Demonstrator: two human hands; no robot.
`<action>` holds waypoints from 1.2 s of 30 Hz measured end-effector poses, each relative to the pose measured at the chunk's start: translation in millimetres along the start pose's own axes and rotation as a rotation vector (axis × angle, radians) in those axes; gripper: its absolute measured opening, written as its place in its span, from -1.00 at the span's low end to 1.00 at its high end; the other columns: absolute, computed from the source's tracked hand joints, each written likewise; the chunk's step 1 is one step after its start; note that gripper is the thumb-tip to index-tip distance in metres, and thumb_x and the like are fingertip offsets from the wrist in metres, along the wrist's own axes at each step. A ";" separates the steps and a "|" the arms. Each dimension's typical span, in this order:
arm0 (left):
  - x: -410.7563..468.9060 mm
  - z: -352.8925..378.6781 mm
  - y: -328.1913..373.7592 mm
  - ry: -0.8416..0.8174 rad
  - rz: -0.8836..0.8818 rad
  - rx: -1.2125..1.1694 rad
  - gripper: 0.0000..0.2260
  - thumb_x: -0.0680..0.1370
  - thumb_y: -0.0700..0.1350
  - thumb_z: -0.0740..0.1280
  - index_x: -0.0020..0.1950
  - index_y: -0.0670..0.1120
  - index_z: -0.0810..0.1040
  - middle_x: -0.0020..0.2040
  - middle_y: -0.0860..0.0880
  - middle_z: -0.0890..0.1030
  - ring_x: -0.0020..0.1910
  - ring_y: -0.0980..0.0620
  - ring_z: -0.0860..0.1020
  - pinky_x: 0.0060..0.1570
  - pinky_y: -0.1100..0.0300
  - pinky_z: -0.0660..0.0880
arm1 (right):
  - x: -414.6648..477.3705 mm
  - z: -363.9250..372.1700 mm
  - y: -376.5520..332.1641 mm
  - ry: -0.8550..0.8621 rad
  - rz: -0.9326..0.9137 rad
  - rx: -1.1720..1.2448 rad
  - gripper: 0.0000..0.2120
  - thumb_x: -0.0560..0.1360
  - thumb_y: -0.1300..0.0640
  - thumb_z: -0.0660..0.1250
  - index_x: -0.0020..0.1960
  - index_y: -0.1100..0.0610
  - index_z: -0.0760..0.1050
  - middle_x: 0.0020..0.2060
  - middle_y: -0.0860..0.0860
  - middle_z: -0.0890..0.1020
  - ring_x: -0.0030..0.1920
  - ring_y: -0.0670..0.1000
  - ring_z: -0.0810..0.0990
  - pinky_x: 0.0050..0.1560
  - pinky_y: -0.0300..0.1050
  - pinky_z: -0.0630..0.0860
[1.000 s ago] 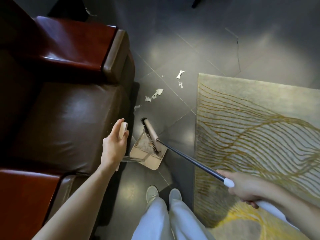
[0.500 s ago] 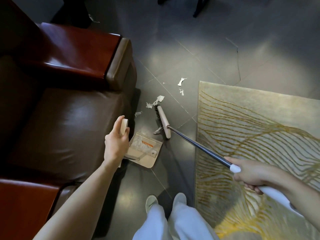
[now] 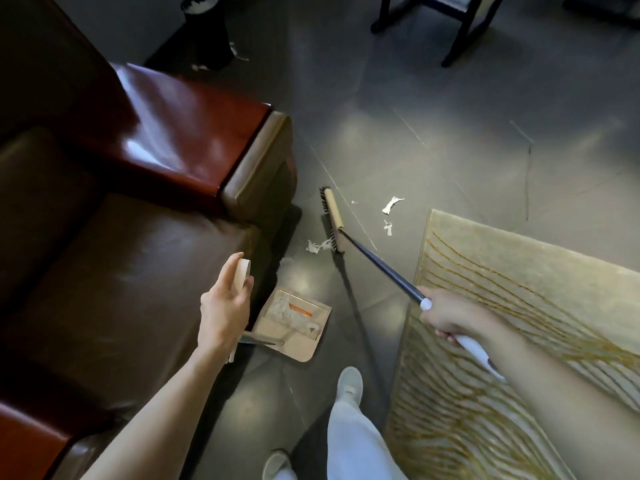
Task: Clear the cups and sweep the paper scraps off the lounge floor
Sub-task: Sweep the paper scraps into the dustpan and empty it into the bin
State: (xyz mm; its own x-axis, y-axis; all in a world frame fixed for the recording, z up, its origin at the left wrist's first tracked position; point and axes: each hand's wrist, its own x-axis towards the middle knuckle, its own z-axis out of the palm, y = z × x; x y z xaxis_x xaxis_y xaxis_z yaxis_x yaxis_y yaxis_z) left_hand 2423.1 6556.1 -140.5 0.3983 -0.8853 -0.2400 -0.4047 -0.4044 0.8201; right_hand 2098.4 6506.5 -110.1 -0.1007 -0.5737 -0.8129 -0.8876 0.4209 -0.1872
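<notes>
My left hand (image 3: 225,306) grips the top of the upright handle of a beige dustpan (image 3: 294,323) that sits on the dark tiled floor beside the armchair, with white paper scraps inside it. My right hand (image 3: 446,315) holds the dark pole of a broom. The broom head (image 3: 332,220) rests on the floor beyond the dustpan. White paper scraps (image 3: 317,245) lie just left of the bristles, and two more paper scraps (image 3: 391,206) lie to its right near the rug corner. No cups are in view.
A brown and red leather armchair (image 3: 138,202) fills the left side. A beige patterned rug (image 3: 519,306) covers the floor at right. A dark bin (image 3: 204,29) with scraps by it stands at the back left, dark chair legs (image 3: 457,39) at the back right. My feet (image 3: 349,382) stand near the dustpan.
The broom head has moved from over the dustpan out along the floor to beyond the scraps near the armchair corner. My left hand and the dustpan have stayed in place.
</notes>
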 end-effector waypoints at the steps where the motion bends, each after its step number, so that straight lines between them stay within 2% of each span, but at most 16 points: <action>1: 5.3 3.3 5.0 -0.002 -0.001 0.002 -0.61 0.62 -0.09 0.25 0.44 0.14 0.35 0.20 -0.17 0.53 -0.08 -0.20 0.59 -0.18 -0.07 0.63 | 12.0 -8.8 -7.5 0.000 -0.010 -0.055 -0.38 0.57 0.35 0.09 0.57 0.05 0.01 -0.39 0.12 0.47 -0.50 -0.02 0.37 -0.51 -0.19 0.36; 5: 32.3 19.5 19.4 0.055 -0.032 -0.007 -0.62 0.61 -0.10 0.25 0.42 0.15 0.37 0.14 -0.11 0.55 -0.21 -0.05 0.57 -0.35 0.14 0.56 | 68.6 -44.7 -37.6 0.020 -0.014 -0.307 -0.38 0.49 0.44 0.24 0.49 0.16 0.18 -0.08 0.14 0.54 -0.40 0.05 0.41 -0.45 -0.12 0.39; 7: 40.1 25.8 23.9 0.087 -0.065 -0.017 -0.63 0.62 -0.10 0.26 0.40 0.18 0.39 0.06 -0.06 0.56 -0.26 -0.01 0.57 -0.41 0.20 0.54 | 90.4 -52.5 -48.7 0.013 -0.040 -0.397 -0.40 0.47 0.42 0.27 0.46 0.16 0.24 0.05 0.14 0.57 -0.14 0.16 0.58 -0.31 -0.04 0.46; 8: 43.1 28.0 26.1 0.095 -0.078 -0.020 -0.64 0.62 -0.09 0.26 0.39 0.20 0.39 0.02 -0.03 0.56 -0.28 0.00 0.56 -0.44 0.23 0.53 | 98.1 -54.1 -53.3 -0.006 -0.056 -0.423 -0.41 0.47 0.41 0.27 0.45 0.16 0.24 0.11 0.17 0.58 0.00 0.18 0.60 -0.29 -0.06 0.47; 9: 46.1 30.1 28.7 0.101 -0.084 -0.022 -0.64 0.62 -0.09 0.26 0.38 0.20 0.40 0.00 -0.01 0.55 -0.29 0.00 0.56 -0.45 0.25 0.51 | 103.4 -54.5 -57.7 -0.041 -0.067 -0.443 -0.42 0.47 0.40 0.27 0.45 0.17 0.23 0.13 0.18 0.57 0.02 0.17 0.61 -0.35 -0.10 0.46; 11: 51.0 31.5 33.0 0.107 -0.085 -0.020 -0.64 0.61 -0.11 0.26 0.37 0.19 0.41 -0.02 0.01 0.55 -0.30 0.01 0.55 -0.43 0.26 0.50 | 107.6 -54.9 -63.8 -0.135 -0.088 -0.459 -0.42 0.49 0.41 0.22 0.47 0.21 0.19 0.05 0.18 0.57 -0.23 0.08 0.60 -0.57 -0.22 0.39; 12: 52.5 30.8 34.3 0.109 -0.086 -0.017 -0.65 0.61 -0.11 0.26 0.37 0.19 0.41 -0.02 0.01 0.55 -0.30 0.02 0.54 -0.40 0.24 0.50 | 108.2 -55.1 -63.4 -0.171 -0.099 -0.446 -0.42 0.50 0.42 0.18 0.48 0.20 0.18 0.03 0.18 0.57 -0.33 0.04 0.55 -0.62 -0.23 0.36; 14: 54.4 28.4 36.2 0.113 -0.088 -0.012 -0.65 0.62 -0.12 0.26 0.37 0.17 0.42 -0.01 -0.02 0.56 -0.29 0.01 0.53 -0.35 0.18 0.51 | 105.7 -57.4 -54.9 -0.205 -0.103 -0.416 -0.41 0.52 0.41 0.12 0.51 0.13 0.15 0.01 0.19 0.57 -0.40 0.01 0.47 -0.62 -0.24 0.34; 16: 54.3 27.5 37.1 0.104 -0.093 -0.008 -0.66 0.62 -0.12 0.26 0.37 0.16 0.43 0.02 -0.06 0.55 -0.25 0.00 0.52 -0.29 0.14 0.50 | 96.5 -63.3 -40.9 -0.222 -0.075 -0.352 -0.35 0.53 0.39 0.06 0.55 0.02 0.06 -0.18 0.15 0.54 -0.47 -0.02 0.41 -0.59 -0.23 0.35; 20: 48.1 22.5 36.2 0.089 -0.100 -0.010 -0.67 0.61 -0.10 0.26 0.34 0.19 0.44 0.00 -0.07 0.56 -0.25 -0.01 0.52 -0.26 0.08 0.51 | 73.8 -79.0 -22.6 -0.218 -0.050 -0.183 -0.31 0.52 0.33 0.05 0.56 -0.11 0.02 -0.39 0.10 0.45 -0.49 -0.04 0.35 -0.51 -0.22 0.33; 23: 46.3 9.3 32.9 0.091 -0.103 -0.026 -0.67 0.61 -0.10 0.27 0.34 0.20 0.44 0.02 -0.08 0.55 -0.26 -0.04 0.53 -0.28 0.04 0.54 | 63.3 -90.2 -20.6 -0.177 -0.012 -0.031 -0.36 0.57 0.27 0.10 0.55 -0.13 0.01 -0.41 0.08 0.42 -0.47 -0.06 0.33 -0.51 -0.23 0.32; 27: 52.7 -0.4 26.9 0.076 -0.095 -0.033 -0.65 0.61 -0.10 0.27 0.36 0.19 0.42 0.04 -0.11 0.56 -0.24 -0.07 0.55 -0.29 0.04 0.55 | 67.2 -94.6 -39.7 -0.162 -0.011 0.012 -0.35 0.58 0.26 0.14 0.56 -0.09 -0.02 -0.44 0.07 0.43 -0.50 -0.07 0.33 -0.53 -0.24 0.34; 32: 73.9 -3.9 16.1 0.056 -0.067 -0.011 -0.65 0.60 -0.10 0.28 0.37 0.18 0.43 0.04 -0.08 0.58 -0.20 0.01 0.54 -0.37 0.32 0.45 | 97.7 -57.6 -81.9 -0.126 0.001 -0.058 -0.34 0.56 0.32 0.08 0.57 -0.06 -0.04 -0.34 0.10 0.50 -0.49 -0.07 0.36 -0.59 -0.28 0.33; 36: 99.5 -11.7 13.7 0.039 -0.039 0.000 -0.68 0.60 -0.06 0.28 0.34 0.20 0.45 0.02 -0.05 0.60 -0.20 0.09 0.55 -0.42 0.45 0.43 | 97.7 -9.1 -100.9 -0.260 0.019 -0.012 -0.33 0.56 0.33 0.06 0.57 -0.08 -0.02 -0.36 0.12 0.46 -0.49 -0.05 0.35 -0.56 -0.25 0.32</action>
State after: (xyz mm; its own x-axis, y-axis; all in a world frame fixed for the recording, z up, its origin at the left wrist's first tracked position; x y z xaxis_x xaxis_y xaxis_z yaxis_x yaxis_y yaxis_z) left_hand 2466.8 6465.2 -147.1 0.4452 -0.8594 -0.2515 -0.3881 -0.4383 0.8107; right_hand 2174.0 6401.6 -165.6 0.0001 -0.3652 -0.9309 -0.8922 0.4204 -0.1650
